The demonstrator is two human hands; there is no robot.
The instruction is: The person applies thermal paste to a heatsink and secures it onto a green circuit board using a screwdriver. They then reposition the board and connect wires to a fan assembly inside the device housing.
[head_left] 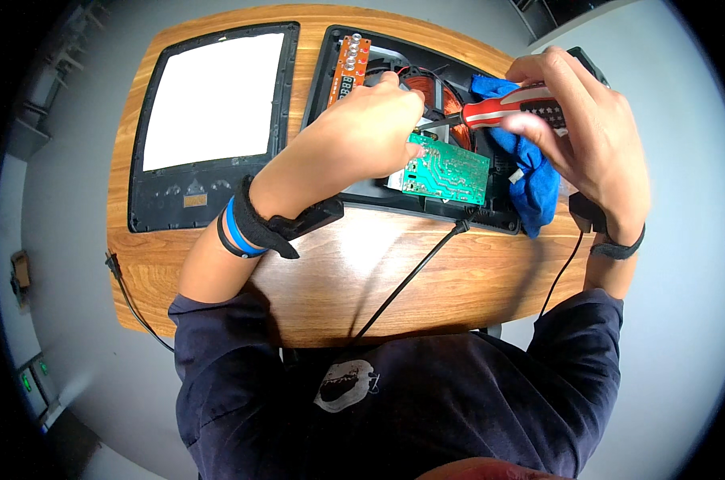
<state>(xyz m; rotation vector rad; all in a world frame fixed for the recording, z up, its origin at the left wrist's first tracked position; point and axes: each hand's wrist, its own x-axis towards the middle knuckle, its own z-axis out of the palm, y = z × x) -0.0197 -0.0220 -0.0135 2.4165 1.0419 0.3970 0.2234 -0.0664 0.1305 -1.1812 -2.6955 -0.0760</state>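
Note:
My right hand point(598, 132) is closed around a screwdriver point(490, 112) with a red, white and dark star-patterned handle. The shaft points left, its tip beside my left hand point(370, 132). The left fingers are curled, and the thumb presses on the upper left edge of a green circuit board point(450, 172), which sits tilted with its solder side up. That board lies in the open black housing of an induction cooker point(318, 88). Behind my hands shows a copper coil point(450, 100), partly covered. An orange display board point(353, 56) stands at the housing's left.
A blue cloth point(534, 192) drapes over the housing's right side. At left lies the black cover panel point(158, 192) with a white sheet. A black power cord point(410, 280) runs from the housing toward me across the wooden table point(330, 296). A plug point(113, 262) hangs by the left edge.

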